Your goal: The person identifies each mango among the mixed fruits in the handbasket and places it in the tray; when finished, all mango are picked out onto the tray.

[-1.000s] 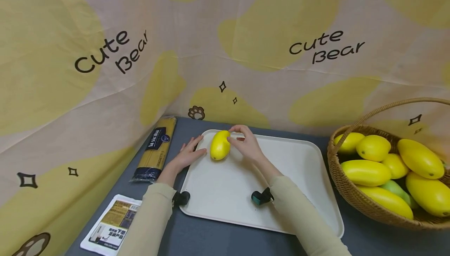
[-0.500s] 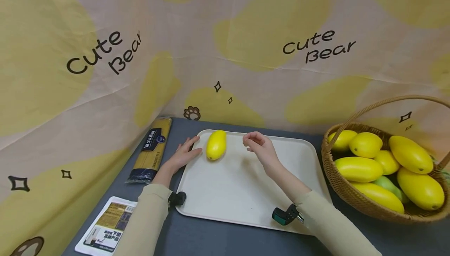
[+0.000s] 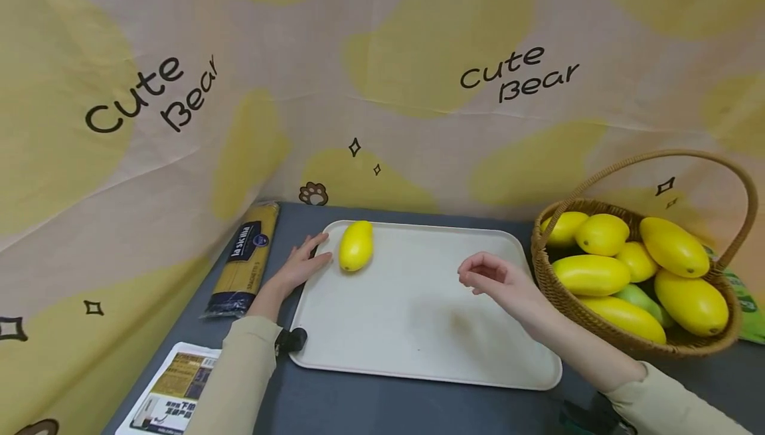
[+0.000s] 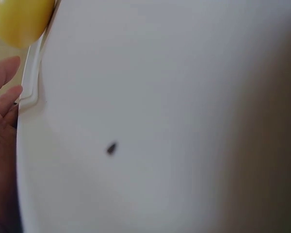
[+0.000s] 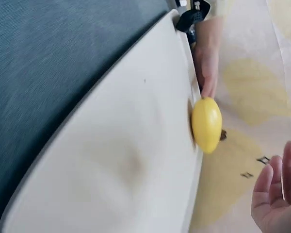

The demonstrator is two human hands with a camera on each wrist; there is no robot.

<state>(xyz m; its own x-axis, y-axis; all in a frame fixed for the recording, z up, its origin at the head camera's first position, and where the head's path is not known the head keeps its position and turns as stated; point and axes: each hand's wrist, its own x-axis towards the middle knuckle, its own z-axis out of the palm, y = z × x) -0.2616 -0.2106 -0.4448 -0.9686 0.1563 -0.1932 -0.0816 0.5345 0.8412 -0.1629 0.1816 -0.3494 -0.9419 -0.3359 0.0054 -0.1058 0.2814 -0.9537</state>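
A yellow mango [image 3: 356, 246] lies at the far left corner of a white tray [image 3: 394, 329]. My left hand [image 3: 293, 271] rests at the tray's left edge with its fingers extended, close to the mango but not gripping it. Over the right part of the tray, in the air, is my right hand [image 3: 502, 285], its fingers loosely bent and nothing held between them. In the right wrist view the mango [image 5: 207, 124] sits apart from the right hand [image 5: 279, 204]. Only part of the left hand [image 4: 2, 141] shows in the left wrist view.
A wicker basket [image 3: 540, 263] with a tall handle, full of yellow mangoes and one green fruit, stands right of the tray. A spaghetti pack [image 3: 246, 262] and a white printed pouch [image 3: 170, 392] lie to the left. Printed cloth [image 3: 412, 156] hangs behind.
My right hand has let go of the mango and moved right, toward the basket. The left hand stays at the tray's edge. The head view has turned slightly right.
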